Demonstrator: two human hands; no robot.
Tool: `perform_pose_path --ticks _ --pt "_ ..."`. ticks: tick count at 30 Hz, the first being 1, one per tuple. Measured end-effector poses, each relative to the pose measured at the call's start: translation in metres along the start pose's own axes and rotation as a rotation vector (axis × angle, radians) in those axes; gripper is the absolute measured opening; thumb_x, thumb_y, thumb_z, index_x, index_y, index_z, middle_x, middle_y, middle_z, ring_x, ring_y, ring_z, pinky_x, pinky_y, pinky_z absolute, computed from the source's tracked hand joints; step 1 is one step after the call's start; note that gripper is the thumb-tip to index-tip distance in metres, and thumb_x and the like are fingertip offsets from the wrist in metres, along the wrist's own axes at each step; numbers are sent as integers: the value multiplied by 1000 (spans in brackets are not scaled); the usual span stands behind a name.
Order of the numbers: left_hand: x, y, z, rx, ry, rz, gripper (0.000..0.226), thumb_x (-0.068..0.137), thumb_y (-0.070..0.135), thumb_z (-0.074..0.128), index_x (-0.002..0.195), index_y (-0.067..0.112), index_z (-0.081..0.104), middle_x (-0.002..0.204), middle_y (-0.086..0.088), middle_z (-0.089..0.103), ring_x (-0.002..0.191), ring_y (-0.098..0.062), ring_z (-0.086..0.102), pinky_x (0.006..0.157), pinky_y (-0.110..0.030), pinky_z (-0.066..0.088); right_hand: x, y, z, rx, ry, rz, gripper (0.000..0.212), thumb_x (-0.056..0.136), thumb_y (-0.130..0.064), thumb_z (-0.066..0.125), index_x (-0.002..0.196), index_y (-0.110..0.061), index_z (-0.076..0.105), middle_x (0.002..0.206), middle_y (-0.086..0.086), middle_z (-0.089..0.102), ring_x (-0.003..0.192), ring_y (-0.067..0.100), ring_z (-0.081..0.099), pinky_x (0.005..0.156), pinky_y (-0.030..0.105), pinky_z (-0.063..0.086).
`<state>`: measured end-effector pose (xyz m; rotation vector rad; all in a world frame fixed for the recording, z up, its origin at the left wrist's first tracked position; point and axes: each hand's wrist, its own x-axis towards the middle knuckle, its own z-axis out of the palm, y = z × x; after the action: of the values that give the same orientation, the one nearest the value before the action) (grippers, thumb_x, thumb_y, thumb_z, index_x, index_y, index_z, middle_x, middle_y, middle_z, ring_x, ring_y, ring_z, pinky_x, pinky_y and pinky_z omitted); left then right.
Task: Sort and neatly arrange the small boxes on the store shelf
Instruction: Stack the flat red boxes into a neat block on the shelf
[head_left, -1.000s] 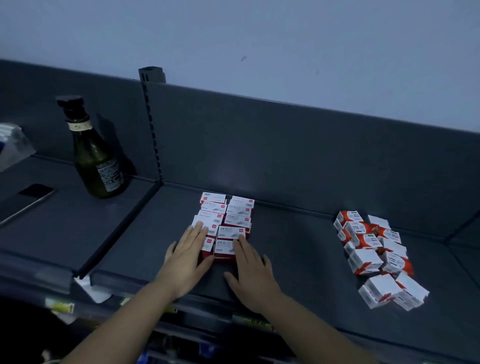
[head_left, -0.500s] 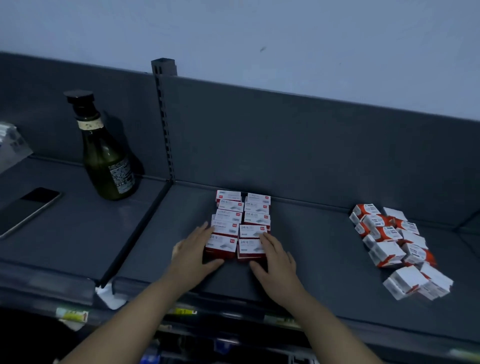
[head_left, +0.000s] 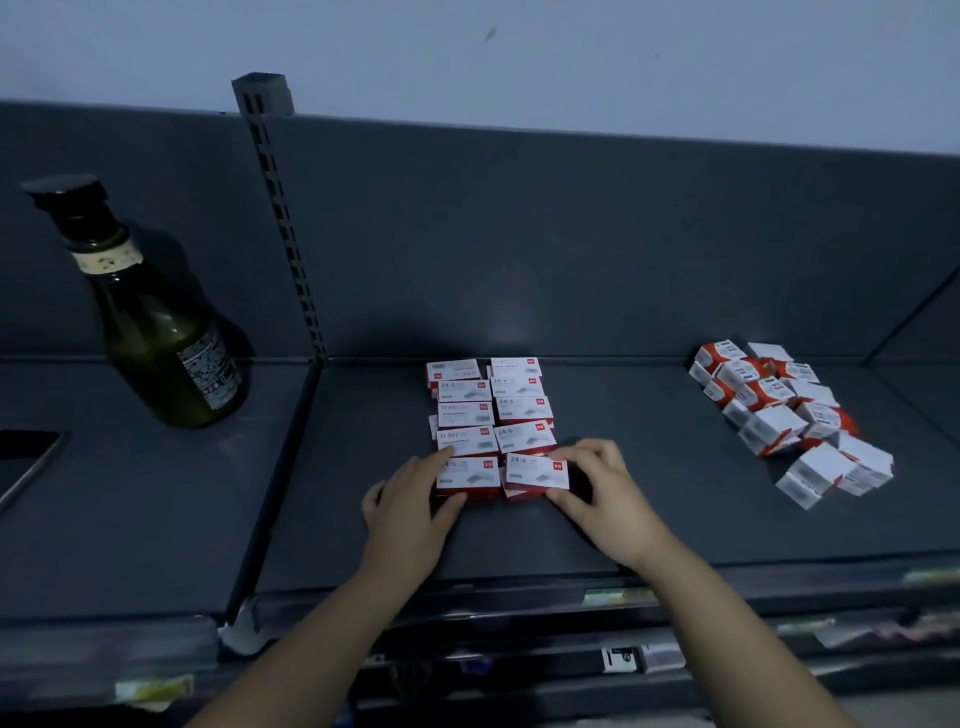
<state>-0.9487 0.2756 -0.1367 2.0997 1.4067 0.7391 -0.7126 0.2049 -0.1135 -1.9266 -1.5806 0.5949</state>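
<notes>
Far to the left of my fingers a dark phone (head_left: 26, 462) lies flat on the shelf (head_left: 363, 545), with a green glass bottle (head_left: 166, 332) upright beyond it. My left fingers (head_left: 436, 460) pinch the front-left box (head_left: 470, 475) of the red-and-white block (head_left: 488, 410), forefinger across its top and thumb at its front edge. The block runs away from me in two tidy columns. My right fingers (head_left: 592, 452) are curled, pinching the front-right box (head_left: 535, 470) between fingertips at its right end and thumb at its near corner. Well off to their right lies a loose heap of orange-and-white boxes (head_left: 779, 415).
</notes>
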Motion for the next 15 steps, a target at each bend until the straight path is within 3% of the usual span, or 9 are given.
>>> perform_pose_path --ticks 4,8,12,15 --pt "-1 4 -2 -20 5 -34 61 91 46 59 145 44 29 126 22 43 121 -3 37 106 -32 18 -3 -1 0 89 -8 42 38 90 -22 71 120 -37 54 116 -21 44 115 -1 48 98 4 31" --pt "-1 4 -4 -38 13 -69 59 91 45 59 144 42 34 124 13 51 119 -9 42 100 -32 22 -4 -3 0 139 -19 75 41 94 -31 65 134 -30 54 124 -15 49 119 0 47 107 20 34" --pt "-4 9 -9 -129 49 -112 61 85 41 70 138 44 40 115 21 51 114 0 41 96 -30 19 -5 -4 -2 164 -27 60 31 94 -27 66 120 -40 56 121 -18 53 116 -1 50 101 16 35" --pt "-8 12 -12 -115 70 -126 49 80 46 73 124 48 53 110 18 55 110 -4 45 93 -30 20 -7 -3 -4 170 -36 40 32 92 -23 69 108 -45 53 116 -20 56 111 -5 51 94 14 37"
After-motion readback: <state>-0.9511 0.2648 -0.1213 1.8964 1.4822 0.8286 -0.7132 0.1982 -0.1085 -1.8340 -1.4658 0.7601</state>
